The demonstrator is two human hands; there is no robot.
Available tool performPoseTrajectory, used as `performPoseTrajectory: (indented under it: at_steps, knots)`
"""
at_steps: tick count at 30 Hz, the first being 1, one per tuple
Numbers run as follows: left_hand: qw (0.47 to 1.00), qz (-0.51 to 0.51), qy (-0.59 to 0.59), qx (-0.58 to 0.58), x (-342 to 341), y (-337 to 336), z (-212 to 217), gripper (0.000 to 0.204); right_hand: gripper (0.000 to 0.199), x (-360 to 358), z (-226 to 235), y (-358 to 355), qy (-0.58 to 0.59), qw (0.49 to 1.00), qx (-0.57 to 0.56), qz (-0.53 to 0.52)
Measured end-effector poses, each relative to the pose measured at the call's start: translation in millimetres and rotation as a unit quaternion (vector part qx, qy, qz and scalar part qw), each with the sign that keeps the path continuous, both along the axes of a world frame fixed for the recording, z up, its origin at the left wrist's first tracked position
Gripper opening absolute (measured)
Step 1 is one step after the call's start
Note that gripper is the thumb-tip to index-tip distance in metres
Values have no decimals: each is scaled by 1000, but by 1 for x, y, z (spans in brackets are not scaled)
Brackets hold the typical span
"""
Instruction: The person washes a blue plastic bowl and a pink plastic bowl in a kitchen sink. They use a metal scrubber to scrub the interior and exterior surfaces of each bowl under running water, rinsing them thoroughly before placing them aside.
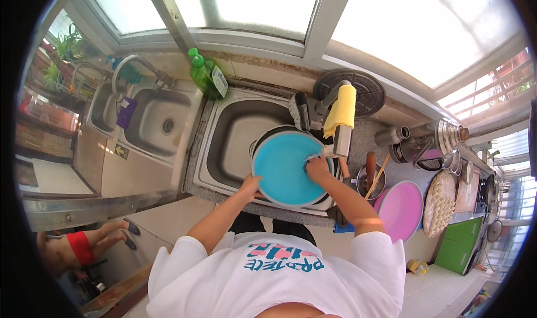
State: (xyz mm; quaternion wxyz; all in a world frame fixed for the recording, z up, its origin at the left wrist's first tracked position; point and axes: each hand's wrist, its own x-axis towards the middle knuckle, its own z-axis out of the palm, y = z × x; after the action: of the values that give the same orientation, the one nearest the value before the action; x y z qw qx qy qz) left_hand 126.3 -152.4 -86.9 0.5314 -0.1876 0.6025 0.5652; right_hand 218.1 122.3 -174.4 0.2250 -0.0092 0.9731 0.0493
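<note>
gripping rim of blue basin (286,175): left hand (249,187) | right hand (317,169): inside basin, dark scrap (306,165) at fingertips blurred, cannot tell grip | basin: over sink (230,131), hiding part | one pink basin (399,210), one green bottle (205,77)

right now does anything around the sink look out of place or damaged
A yellow cloth hangs over the tap, an odd place for one, and the strip below the window is blotched brown, perhaps stained or worn.
</note>
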Motion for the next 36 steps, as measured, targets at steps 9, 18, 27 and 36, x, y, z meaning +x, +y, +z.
performPoseTrajectory:
  at_steps: [9, 18, 27, 36]
  knots:
    - [999, 16, 0, -37, 2, -8, -26, 42, 40, -47, 10, -113, -32, 935, -352, -9]
    - [995, 19, -101, 5, -38, -53, -62, 42, 41, -106, 75, -94, -61, 779, -562, -270]
    - [987, -59, -147, 0, -62, -56, -39, 43, 41, -83, 100, -30, 206, 713, -541, -395]
    - [962, -185, 177, -100, -87, -37, 52, 43, 15, -15, 91, -20, 198, 458, -650, -572]
